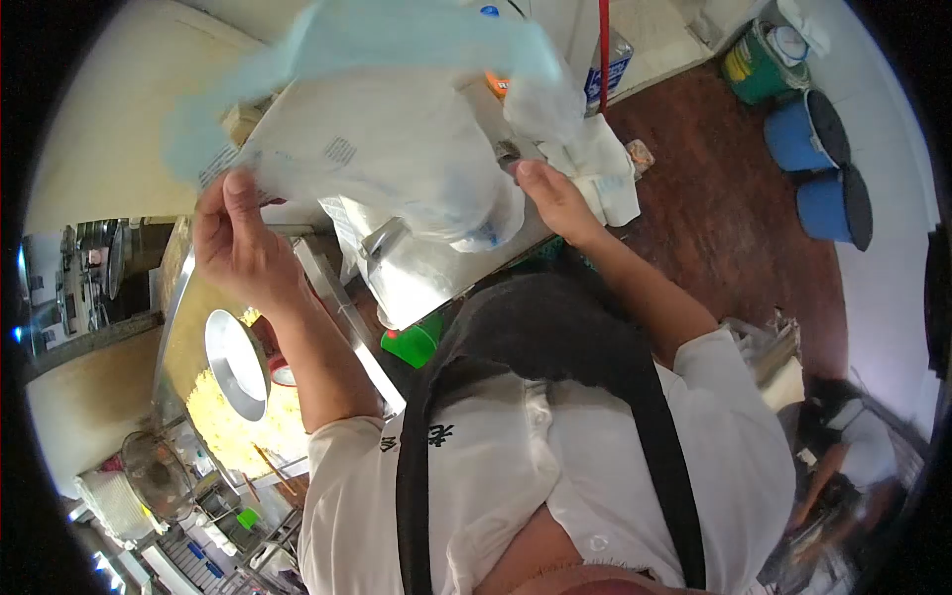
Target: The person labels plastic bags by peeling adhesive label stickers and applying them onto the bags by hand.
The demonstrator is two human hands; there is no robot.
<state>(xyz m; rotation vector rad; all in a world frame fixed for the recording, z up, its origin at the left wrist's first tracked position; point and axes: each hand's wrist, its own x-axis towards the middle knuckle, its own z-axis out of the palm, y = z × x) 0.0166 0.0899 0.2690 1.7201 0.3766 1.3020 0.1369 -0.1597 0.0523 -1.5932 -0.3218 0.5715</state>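
Observation:
A large translucent plastic bag [387, 134], white and pale blue with small printed text, is spread in the air between my hands. Thumb and fingers of my left hand [238, 233] pinch its left edge. On the other side, my right hand [557, 201] is closed on the bag's edge near a small dark spot. Blur smears the upper blue part. Beneath the bag lies a shiny metal tabletop [412, 283], largely covered by it. White sheets or bags [610, 183] rest beside my right hand.
At left, a bowl [238, 365] sits over yellow shredded food [243, 431] in a tray. A green container [412, 342] is below the table edge. A blue-labelled bottle [610, 69] stands behind. Blue buckets [796, 134] line the right wall. Another person [858, 451] is at lower right.

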